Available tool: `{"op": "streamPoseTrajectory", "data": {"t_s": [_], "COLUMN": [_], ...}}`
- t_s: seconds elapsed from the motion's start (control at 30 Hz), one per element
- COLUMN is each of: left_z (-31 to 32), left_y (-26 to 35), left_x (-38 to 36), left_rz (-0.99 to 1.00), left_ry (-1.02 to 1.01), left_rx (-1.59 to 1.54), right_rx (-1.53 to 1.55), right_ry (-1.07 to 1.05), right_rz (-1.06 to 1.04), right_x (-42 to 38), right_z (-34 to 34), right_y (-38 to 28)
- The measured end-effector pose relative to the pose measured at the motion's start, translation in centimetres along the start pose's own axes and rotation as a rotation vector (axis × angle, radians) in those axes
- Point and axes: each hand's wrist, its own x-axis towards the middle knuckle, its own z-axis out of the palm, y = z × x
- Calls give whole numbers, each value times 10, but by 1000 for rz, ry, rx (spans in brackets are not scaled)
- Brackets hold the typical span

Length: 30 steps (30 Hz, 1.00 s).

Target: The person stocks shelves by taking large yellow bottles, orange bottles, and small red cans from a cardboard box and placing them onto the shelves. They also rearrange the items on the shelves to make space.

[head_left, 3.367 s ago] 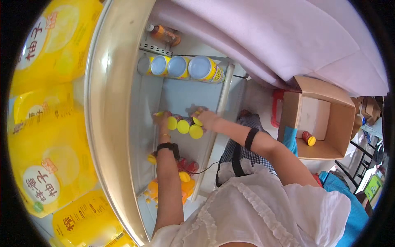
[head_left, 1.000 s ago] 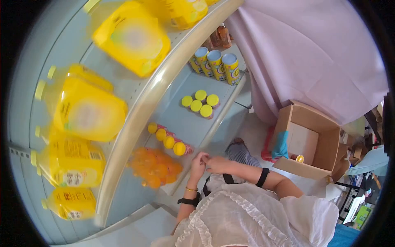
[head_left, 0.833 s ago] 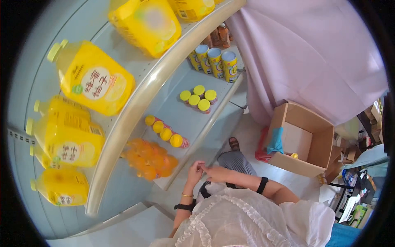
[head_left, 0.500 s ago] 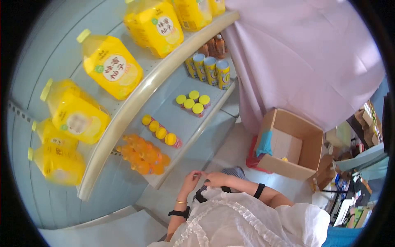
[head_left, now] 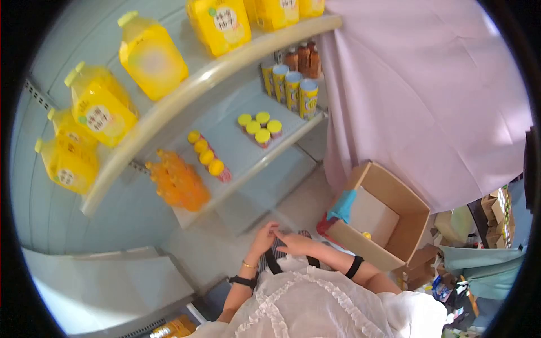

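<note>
My left hand (head_left: 264, 237), with a gold bracelet and black band on its arm, is in front of my body, its fingers loosely bent and nothing visible in it. Beside it, my right hand (head_left: 296, 244) has its fingers apart and is empty. The fingertips of both hands are close together. Beyond them, a lower shelf (head_left: 234, 163) bears orange bottles (head_left: 179, 181), a row of yellow-capped bottles (head_left: 208, 158), a cluster with yellow lids (head_left: 261, 128) and yellow cans (head_left: 308, 97).
Large yellow jugs (head_left: 153, 59) line the upper shelf (head_left: 208, 76). An open cardboard box (head_left: 414, 228) with a teal cloth (head_left: 342, 206) on its edge stands at the right, below a pink curtain (head_left: 417, 96). A white surface (head_left: 107, 287) is at lower left.
The view has shifted, showing more of the lower left and an orange package there. My hands remain in front of my body, and their fingertips are slightly farther apart.
</note>
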Motion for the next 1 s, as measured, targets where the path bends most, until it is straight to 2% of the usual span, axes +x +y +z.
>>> {"op": "streamPoseTrajectory", "data": {"t_s": [0.03, 0.13, 0.2, 0.23, 0.27, 0.37, 0.47, 0.53, 0.6, 0.67, 0.73, 0.8, 0.9, 0.97, 1.0], "left_z": [14, 58, 81, 90, 92, 97, 86, 76, 72, 72, 80, 93, 120, 139, 148], "left_y": [-1, -13, -17, -20, -8, -30, -32, -16, -3, 1, 9, 5, -8, 14, 14], "left_x": [-8, -16, -24, -35, -43, -58, -78, -97, -115, -134, -149, -163, -184, -182, -182], "left_rz": [-27, 143, 126, 111, 21, 19, 10, -43, -21, -19, -20, -24, 16, -58, -141], "left_ry": [5, 95, 99, 84, 60, 77, 76, 51, 72, 122, 78, 31, -52, -146, -148], "left_rx": [-11, 39, -2, -42, -17, -23, 55, 196, 151, 67, 62, 58, 232, 207, 74], "right_rx": [15, 40, 64, 20, -16, -17, 85, 83, 59, 189, 299, 244, 161, 185, 206], "right_ry": [-12, -54, -83, -86, -79, -107, -113, -66, -110, -66, -26, -120, -156, -99, -53], "right_rz": [21, 31, 31, -32, -89, -67, -142, -152, -179, -137, -100, -93, -5, 4, 6], "right_x": [-11, -32, -40, -41, -45, -60, -61, -68, -78, -85, -101, -131, -161, -172, -176], "right_z": [2, 6, 11, 17, 22, 17, 29, 30, 26, 71, 86, 82, 97, 104, 107], "right_y": [4, 19, 33, 43, 48, 30, 24, 10, -12, -8, -6, -12, 4, 16, 21]}}
